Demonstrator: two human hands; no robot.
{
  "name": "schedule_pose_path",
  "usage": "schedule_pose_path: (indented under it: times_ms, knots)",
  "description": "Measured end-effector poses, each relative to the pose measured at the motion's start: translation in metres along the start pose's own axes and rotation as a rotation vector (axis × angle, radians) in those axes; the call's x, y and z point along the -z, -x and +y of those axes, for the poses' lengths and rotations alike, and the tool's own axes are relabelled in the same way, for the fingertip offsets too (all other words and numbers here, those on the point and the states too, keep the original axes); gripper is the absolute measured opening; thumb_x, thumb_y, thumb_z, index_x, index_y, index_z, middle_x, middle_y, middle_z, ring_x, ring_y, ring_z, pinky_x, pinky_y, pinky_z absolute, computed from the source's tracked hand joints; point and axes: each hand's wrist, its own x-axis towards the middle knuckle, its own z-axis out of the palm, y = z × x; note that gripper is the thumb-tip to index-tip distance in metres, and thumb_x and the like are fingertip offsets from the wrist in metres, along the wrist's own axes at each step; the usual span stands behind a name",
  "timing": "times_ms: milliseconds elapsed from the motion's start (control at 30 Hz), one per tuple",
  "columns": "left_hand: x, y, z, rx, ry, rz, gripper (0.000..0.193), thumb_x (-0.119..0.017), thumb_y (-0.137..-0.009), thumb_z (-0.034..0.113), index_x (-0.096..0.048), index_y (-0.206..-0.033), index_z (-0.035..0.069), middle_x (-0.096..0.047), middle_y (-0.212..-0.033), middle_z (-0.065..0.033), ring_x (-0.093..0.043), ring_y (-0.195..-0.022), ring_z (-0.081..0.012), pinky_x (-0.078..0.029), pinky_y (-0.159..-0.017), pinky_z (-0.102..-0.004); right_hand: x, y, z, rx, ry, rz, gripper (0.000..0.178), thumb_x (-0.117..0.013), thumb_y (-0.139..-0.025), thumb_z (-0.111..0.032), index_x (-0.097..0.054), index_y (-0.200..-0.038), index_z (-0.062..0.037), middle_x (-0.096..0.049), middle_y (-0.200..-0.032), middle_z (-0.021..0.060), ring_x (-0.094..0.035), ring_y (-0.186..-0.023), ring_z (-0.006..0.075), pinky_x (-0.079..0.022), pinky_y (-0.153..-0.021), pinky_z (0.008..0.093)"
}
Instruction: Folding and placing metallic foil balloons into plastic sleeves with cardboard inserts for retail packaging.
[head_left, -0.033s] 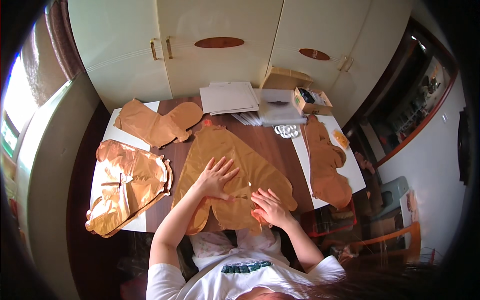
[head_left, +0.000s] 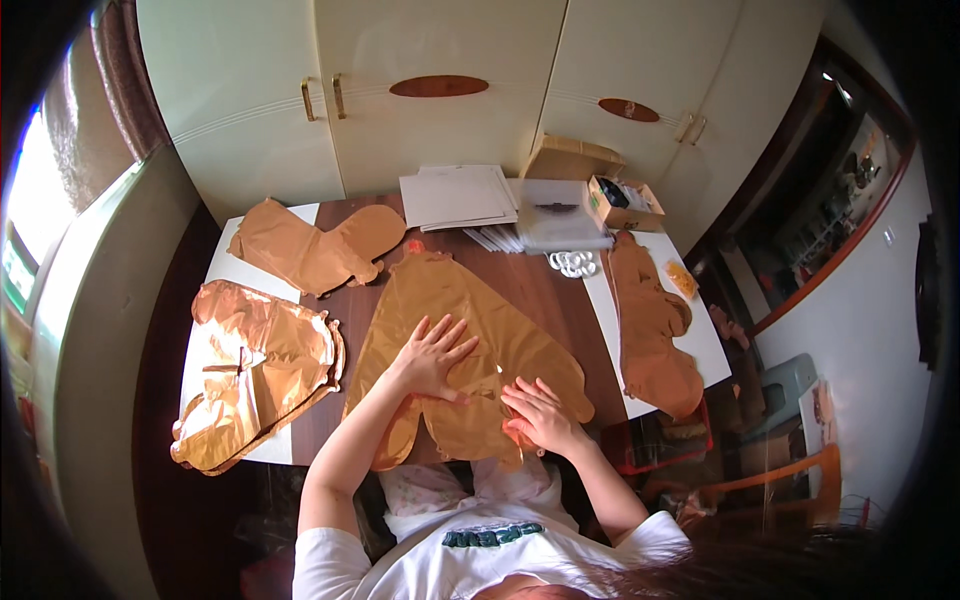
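Flat on the table in front of me lies a large copper-gold foil balloon, uninflated, tapering to its far end and split into lobes at the near edge. My left hand rests palm down on its middle with the fingers spread. Nearer the front edge, my right hand lies on the balloon's right part, its fingers stretched out. An orange-red patch shows beside the right thumb; what it is I cannot make out. A small dark mark is on the foil between the hands.
More flat foil balloons lie at the left, far left and right. Along the back are white sheets, a clear plastic case, an open box, white rings and a small yellow-orange packet.
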Motion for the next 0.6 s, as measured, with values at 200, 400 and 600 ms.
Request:
schedule_pose_path:
  times_ms: [200,400,600]
  knots:
    - [-0.001,0.0,-0.001,-0.011,-0.009,0.005,0.112,-0.055,-0.054,0.083,-0.029,-0.143,0.02,-0.025,-0.148,-0.0137,-0.017,-0.138,-0.0331,-0.012,-0.11,-0.0534,-0.006,0.0,0.017,0.044,0.007,-0.099,0.056,-0.064,-0.079,-0.036,-0.05,-0.128,-0.012,-0.048,-0.134,0.0054,-0.039,-0.128,0.0274,-0.027,-0.105,0.049]
    - [0.001,0.0,-0.001,-0.012,-0.013,0.002,0.112,-0.055,-0.053,0.083,-0.029,-0.143,0.02,-0.025,-0.147,-0.0137,-0.017,-0.138,-0.0331,-0.012,-0.11,-0.0544,0.001,-0.014,0.029,0.021,-0.003,-0.276,0.077,-0.064,-0.073,-0.052,-0.041,-0.136,-0.0143,-0.039,-0.141,0.0048,-0.026,-0.135,0.0318,-0.019,-0.108,0.0533]
    - [0.0,0.0,0.0,-0.017,-0.014,0.004,0.112,-0.055,-0.053,0.083,-0.03,-0.142,0.02,-0.026,-0.147,-0.0135,-0.018,-0.138,-0.0331,-0.012,-0.11,-0.0541,0.016,-0.036,0.027,-0.028,0.105,-0.499,0.104,-0.065,-0.061,-0.066,-0.026,-0.143,-0.0161,-0.027,-0.148,0.003,-0.011,-0.139,0.0343,-0.008,-0.111,0.0539]
